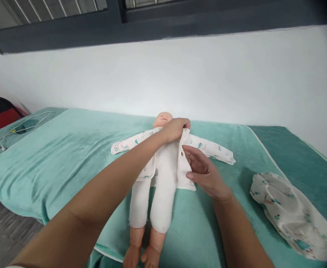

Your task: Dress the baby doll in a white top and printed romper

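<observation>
A baby doll point(163, 201) lies on its back, head toward the wall and feet toward me, its body and legs white. It wears a white printed baby jacket point(216, 149) with both sleeves spread and the front apart. My left hand point(177, 128) reaches across the doll's chest, its fingers closed on the upper edge of the jacket's right-side front panel. Lower on that same panel, near a small dark snap, my right hand point(204, 171) pinches the edge between thumb and fingers. Part of the doll's chest is hidden behind my left forearm.
A crumpled white printed cloth item point(289, 214) lies on the right of the green bedsheet point(76, 149). A white cable point(26, 128) is at the far left, beside a red and black object point(0, 115). The white wall point(222, 74) and dark window frame point(152, 22) stand behind.
</observation>
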The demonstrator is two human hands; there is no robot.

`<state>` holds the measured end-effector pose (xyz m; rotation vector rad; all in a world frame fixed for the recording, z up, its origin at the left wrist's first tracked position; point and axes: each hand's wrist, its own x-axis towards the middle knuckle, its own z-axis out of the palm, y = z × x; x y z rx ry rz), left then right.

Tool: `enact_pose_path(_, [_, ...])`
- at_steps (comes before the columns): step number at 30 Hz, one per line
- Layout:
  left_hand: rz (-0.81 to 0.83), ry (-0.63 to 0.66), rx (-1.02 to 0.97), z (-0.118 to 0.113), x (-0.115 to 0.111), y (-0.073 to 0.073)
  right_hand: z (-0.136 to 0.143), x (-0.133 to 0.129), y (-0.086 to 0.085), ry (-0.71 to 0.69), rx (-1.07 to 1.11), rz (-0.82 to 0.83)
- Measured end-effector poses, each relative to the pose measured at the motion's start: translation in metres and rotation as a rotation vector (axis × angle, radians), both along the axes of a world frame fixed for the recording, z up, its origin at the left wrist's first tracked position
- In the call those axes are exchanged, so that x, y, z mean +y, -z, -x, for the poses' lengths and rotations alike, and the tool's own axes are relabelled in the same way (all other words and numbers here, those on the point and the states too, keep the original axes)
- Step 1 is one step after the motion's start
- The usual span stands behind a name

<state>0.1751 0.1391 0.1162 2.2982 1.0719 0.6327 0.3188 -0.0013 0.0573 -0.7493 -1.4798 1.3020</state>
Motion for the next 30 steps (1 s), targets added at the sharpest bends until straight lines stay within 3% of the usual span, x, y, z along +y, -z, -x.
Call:
enact_pose_path(3, [-0.154,-0.099,-0.097,0.025,0.005,0.001,0.004,0.0,0.002,-0.053,-0.107,-0.081])
enact_pose_path(7, [-0.224,-0.233,-0.159,0.051,0.003,0.011,0.008,-0.002,0.001,0.044,-0.422,-0.248])
enact_pose_path(11, [-0.217,-0.376,-0.1,0.062,-0.007,0.022,0.014,-0.006,0.005,0.13,-0.624,-0.444])
enact_pose_path(16, [-0.117,-0.438,-0.345,0.065,-0.031,0.031,0.016,-0.016,0.02,0.24,-0.642,-0.552])
enact_pose_path(20, [-0.052,-0.494,-0.491,0.08,-0.073,0.05,0.011,-0.039,0.035,0.318,-0.617,-0.513])
enact_pose_path(23, [-0.051,-0.663,-0.552,0.103,-0.116,0.078,0.007,-0.055,0.046,0.444,-0.674,-0.424])
enact_pose_path(25, [0.05,-0.757,-0.528,0.119,-0.145,0.097,0.006,-0.061,0.05,0.58,-0.735,-0.307])
enact_pose_path(27, [0.09,-0.725,-0.465,0.129,-0.169,0.11,0.007,-0.061,0.051,0.701,-0.796,-0.166])
enact_pose_path(30, [0.026,-0.652,-0.302,0.133,-0.193,0.116,0.011,-0.056,0.049,0.738,-0.937,-0.016])
